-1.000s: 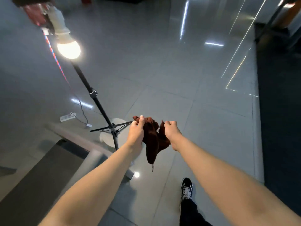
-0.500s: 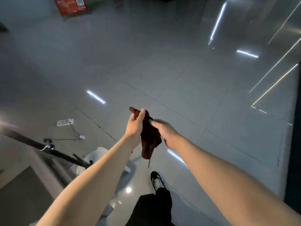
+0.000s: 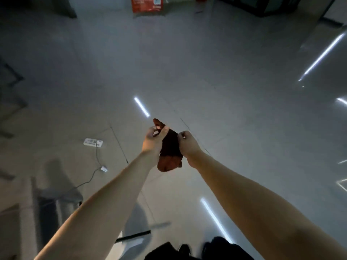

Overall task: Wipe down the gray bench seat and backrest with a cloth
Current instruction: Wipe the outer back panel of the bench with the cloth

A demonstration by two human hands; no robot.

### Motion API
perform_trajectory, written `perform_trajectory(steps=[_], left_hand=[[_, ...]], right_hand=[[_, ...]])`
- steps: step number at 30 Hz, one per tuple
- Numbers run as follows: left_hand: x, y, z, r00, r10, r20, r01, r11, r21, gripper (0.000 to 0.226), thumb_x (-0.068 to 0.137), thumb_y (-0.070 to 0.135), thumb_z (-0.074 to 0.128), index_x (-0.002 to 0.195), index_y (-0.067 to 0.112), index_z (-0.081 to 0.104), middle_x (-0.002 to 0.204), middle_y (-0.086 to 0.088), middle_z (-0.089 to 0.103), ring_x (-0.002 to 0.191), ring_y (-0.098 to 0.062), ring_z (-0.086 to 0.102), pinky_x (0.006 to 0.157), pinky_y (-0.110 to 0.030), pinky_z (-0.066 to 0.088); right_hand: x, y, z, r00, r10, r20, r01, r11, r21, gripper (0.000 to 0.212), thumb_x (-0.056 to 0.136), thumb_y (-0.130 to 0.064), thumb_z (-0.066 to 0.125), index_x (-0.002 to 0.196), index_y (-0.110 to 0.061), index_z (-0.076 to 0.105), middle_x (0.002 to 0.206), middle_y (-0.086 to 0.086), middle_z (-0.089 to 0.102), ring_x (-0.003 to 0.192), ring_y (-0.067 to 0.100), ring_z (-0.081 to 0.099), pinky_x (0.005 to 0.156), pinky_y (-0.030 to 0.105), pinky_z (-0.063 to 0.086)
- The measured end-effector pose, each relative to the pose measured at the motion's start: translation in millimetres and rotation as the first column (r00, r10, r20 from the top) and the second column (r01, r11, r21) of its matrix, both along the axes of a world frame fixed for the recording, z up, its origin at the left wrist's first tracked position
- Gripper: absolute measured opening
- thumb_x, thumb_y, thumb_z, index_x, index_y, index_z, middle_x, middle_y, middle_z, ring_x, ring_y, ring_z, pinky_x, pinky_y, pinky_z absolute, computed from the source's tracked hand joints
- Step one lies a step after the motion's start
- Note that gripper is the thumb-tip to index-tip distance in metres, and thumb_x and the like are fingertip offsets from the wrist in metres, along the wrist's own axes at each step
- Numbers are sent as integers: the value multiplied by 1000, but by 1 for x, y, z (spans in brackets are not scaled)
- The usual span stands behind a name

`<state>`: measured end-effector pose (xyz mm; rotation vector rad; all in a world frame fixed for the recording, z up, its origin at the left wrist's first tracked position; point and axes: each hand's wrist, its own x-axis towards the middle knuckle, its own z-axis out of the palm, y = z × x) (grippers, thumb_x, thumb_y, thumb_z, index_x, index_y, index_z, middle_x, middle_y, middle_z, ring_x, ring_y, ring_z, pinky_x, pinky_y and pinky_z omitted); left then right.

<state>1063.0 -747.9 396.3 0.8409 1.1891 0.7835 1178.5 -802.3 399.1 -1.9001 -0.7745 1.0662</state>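
Cloth (image 3: 170,148) bunched in mid-air above floor (image 3: 225,81), left hand (image 3: 152,142) and right hand (image 3: 189,145) each curled tight on an edge. Bench not clearly in view. No wiping under way; seat and backrest likely still to do.

Dark reddish-brown cloth (image 3: 170,147); glossy grey tiled floor (image 3: 225,72) streaked with white reflections; white power strip (image 3: 93,142); orange-red sign (image 3: 147,4) at the floor's far edge.

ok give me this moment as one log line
left hand: grips cloth | right hand: pinches cloth | cloth: bunched, held over floor | wiping: none
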Motion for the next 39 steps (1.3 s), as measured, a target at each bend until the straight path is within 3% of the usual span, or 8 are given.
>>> perform_trajectory(steps=[6, 11, 17, 22, 27, 33, 37, 39], left_hand=[[6, 145, -23, 1000, 11, -4, -11, 999, -40, 37, 91, 30, 76, 120, 9, 66, 114, -11, 73, 104, -24, 71, 92, -37, 58], [15, 285, -47, 984, 179, -5, -179, 982, -67, 16, 98, 14, 66, 109, 17, 55, 109, -17, 67, 91, -27, 66, 80, -35, 55], [-10, 414, -25, 849, 522, 80, -523, 852, -5, 22, 97, -10, 50, 95, 11, 54, 95, -14, 58, 87, -26, 59, 79, -37, 50], [-66, 499, -9, 731, 674, 107, -681, 731, 49, 31, 94, -16, 44, 97, 12, 60, 96, -13, 58, 85, -27, 58, 74, -36, 49], [-144, 590, -26, 659, 747, -90, -733, 664, 150, 47, 95, -11, 45, 96, 28, 73, 117, -10, 66, 90, -24, 66, 72, -34, 52], [-252, 679, -32, 575, 789, -218, -779, 609, 150, 37, 97, -6, 49, 117, 22, 63, 122, -4, 68, 100, -20, 68, 82, -31, 59], [-318, 704, -24, 636, 601, -484, -597, 781, 184, 58, 87, 13, 77, 140, 17, 54, 128, -3, 61, 108, -16, 63, 92, -32, 54], [-345, 718, -20, 481, 479, -734, -491, 841, 227, 50, 86, 19, 79, 132, 13, 61, 121, -6, 67, 109, -21, 64, 96, -35, 51]], right_hand=[[19, 172, -12, 995, 87, -41, -85, 995, 57, 26, 109, -30, 35, 121, -12, 49, 105, 7, 61, 100, 25, 64, 93, 47, 55], [33, 335, -30, 953, 301, -29, -297, 950, 101, 17, 106, -25, 44, 122, -19, 49, 104, 4, 61, 100, 24, 65, 89, 42, 57], [4, 512, -13, 768, 619, 164, -637, 764, 100, 22, 104, -13, 46, 118, -17, 62, 115, 7, 63, 102, 22, 62, 73, 25, 48], [-61, 621, -2, 608, 771, 191, -794, 596, 122, 26, 106, -16, 47, 118, -7, 69, 112, 4, 66, 101, 16, 59, 83, 24, 46], [-150, 734, -18, 465, 845, 263, -885, 443, 142, 24, 102, -14, 58, 116, -1, 73, 112, 8, 71, 100, 17, 65, 72, 1, 44], [-277, 835, -33, 293, 917, 270, -956, 284, 72, 24, 101, -10, 56, 119, -9, 72, 132, 8, 59, 118, 20, 59, 101, 36, 52], [-349, 875, -18, 138, 939, 314, -990, 125, 59, 26, 105, -19, 50, 119, -11, 70, 121, 8, 69, 106, 22, 62, 92, 31, 52], [-381, 892, -10, 50, 932, 359, -998, 33, 53, 24, 105, -20, 51, 111, -8, 71, 111, 11, 70, 97, 22, 62, 86, 33, 53]])
